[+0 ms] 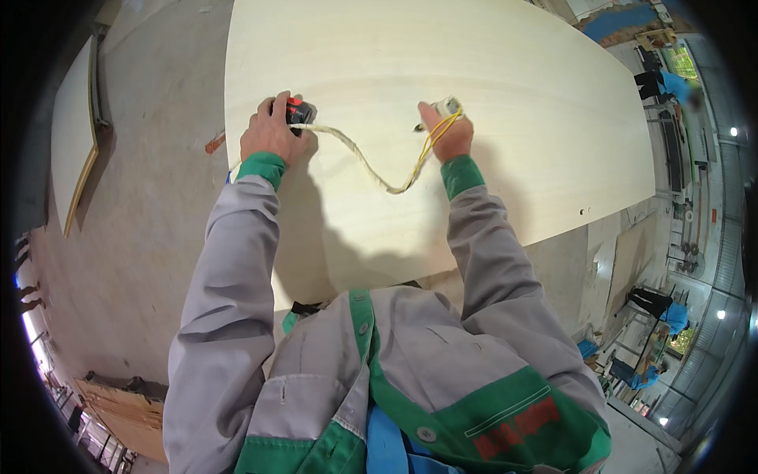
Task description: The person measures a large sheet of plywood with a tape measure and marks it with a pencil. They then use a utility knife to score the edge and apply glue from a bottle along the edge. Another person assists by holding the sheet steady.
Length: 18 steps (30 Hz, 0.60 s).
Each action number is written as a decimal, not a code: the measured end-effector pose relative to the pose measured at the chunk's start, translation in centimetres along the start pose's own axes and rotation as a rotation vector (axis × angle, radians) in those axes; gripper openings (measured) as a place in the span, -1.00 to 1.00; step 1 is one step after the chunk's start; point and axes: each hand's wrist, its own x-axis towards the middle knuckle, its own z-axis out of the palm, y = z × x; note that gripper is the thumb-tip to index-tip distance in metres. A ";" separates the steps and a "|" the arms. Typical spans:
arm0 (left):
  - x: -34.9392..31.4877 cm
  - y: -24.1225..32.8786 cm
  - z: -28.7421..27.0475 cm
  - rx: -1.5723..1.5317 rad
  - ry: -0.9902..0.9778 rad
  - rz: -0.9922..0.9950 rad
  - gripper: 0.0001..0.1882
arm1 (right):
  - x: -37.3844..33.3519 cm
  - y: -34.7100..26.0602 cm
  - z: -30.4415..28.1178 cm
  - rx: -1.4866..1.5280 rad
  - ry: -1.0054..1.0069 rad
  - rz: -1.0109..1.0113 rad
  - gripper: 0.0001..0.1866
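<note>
My left hand (267, 136) is closed around a small black-and-red device (299, 115) near the left edge of a large pale board (537, 134). My right hand (452, 140), farther right over the same board, grips a small whitish block (449, 106) whose exact kind I cannot make out. A cream-wrapped cable (353, 151) runs slack from beside the device, dips between my hands and rises as loose yellow wires (431, 143) to the block. Next to my right thumb shows a small dark tip (418, 128). My fingers and palms hide parts of both held things.
Beyond the board's left edge lies a grey floor (150, 205), with another pale panel (75, 134) at the far left. A small reddish-brown thing (215, 143) lies beside the board. People in blue (675, 317) are among benches at the far right. Brown sheets (122, 411) are stacked lower left.
</note>
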 end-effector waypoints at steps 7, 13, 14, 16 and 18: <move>0.0 0.1 0.1 0.010 0.014 -0.011 -0.19 | 0.6 -0.9 0.6 0.250 0.028 -0.054 -0.67; 0.0 -0.1 0.7 -0.001 0.044 0.002 -0.21 | 1.8 -1.0 1.6 -0.038 -0.013 0.007 -0.53; 0.0 -0.1 0.8 -0.002 0.032 -0.008 -0.21 | 2.1 -1.0 1.6 0.058 0.031 -0.014 -0.49; 0.0 -0.1 1.0 0.002 0.022 -0.015 -0.21 | 2.7 -0.8 2.0 -0.055 0.039 0.048 -0.52; 0.2 -0.1 1.2 0.008 0.026 -0.018 -0.21 | 3.2 -0.5 2.5 -0.315 0.015 0.098 -0.60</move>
